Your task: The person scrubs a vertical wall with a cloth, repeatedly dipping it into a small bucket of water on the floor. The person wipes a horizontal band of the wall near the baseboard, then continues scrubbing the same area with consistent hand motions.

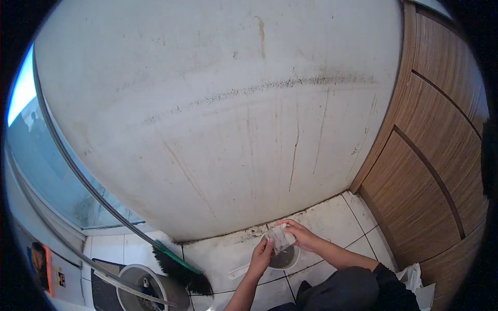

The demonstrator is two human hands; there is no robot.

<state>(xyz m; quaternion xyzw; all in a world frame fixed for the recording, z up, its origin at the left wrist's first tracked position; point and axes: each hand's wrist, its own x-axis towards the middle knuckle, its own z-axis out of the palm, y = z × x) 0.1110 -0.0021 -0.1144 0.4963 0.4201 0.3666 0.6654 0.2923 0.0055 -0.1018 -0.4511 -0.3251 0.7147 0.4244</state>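
Both hands grip a wet whitish cloth (279, 238) above a white dipper (288, 265). My left hand (263, 254) pinches the cloth's lower left side, thumb on top. My right hand (298, 234) wraps the upper right side. Dark liquid shows inside the dipper, whose handle (238, 271) points left along the floor and passes behind my left wrist. The cloth and my hands hide part of the dipper's rim.
A stained white wall (233, 136) rises in front, with dark specks and brown drips. Left stand a broom with black bristles (175, 268) and a grey bucket (171, 285). A wooden door (432, 116) is right, near a white plastic bag (412, 276). White tiles (330, 217) cover the floor.
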